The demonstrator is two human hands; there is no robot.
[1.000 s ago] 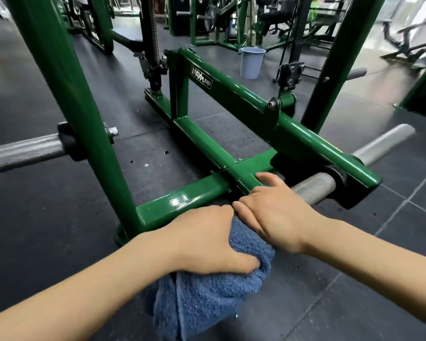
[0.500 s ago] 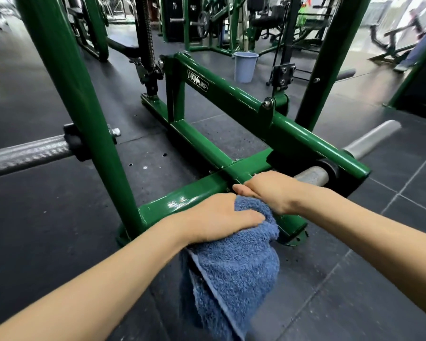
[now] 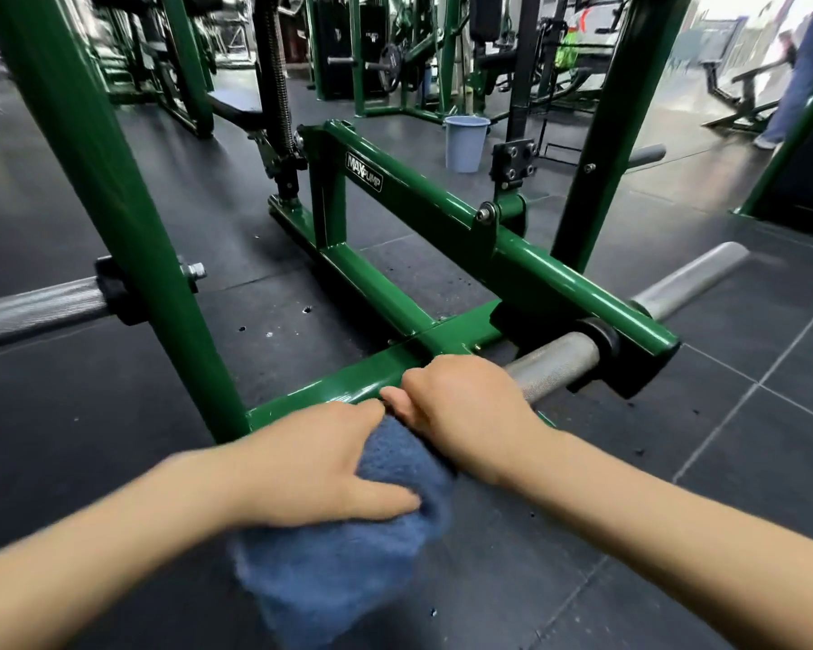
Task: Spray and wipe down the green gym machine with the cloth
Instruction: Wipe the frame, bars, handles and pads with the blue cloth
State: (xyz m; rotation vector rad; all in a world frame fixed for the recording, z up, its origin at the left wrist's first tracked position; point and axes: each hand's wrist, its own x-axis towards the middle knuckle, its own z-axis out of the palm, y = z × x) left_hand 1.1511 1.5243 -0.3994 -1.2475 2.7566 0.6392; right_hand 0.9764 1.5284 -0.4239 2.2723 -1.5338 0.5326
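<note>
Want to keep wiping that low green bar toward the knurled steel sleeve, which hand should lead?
Probably the right hand: it already sits nearest the knurled steel sleeve, touching the blue terry cloth gripped by the left hand.

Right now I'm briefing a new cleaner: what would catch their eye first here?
Both hands, left and right, grip a blue cloth against the low green bar at bottom centre. The green frame runs back from there, with a pale bucket on the floor beyond.

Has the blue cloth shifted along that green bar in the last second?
Cannot tell. The camera moved, and the blue cloth hangs at the same joint of the green bar.
</note>
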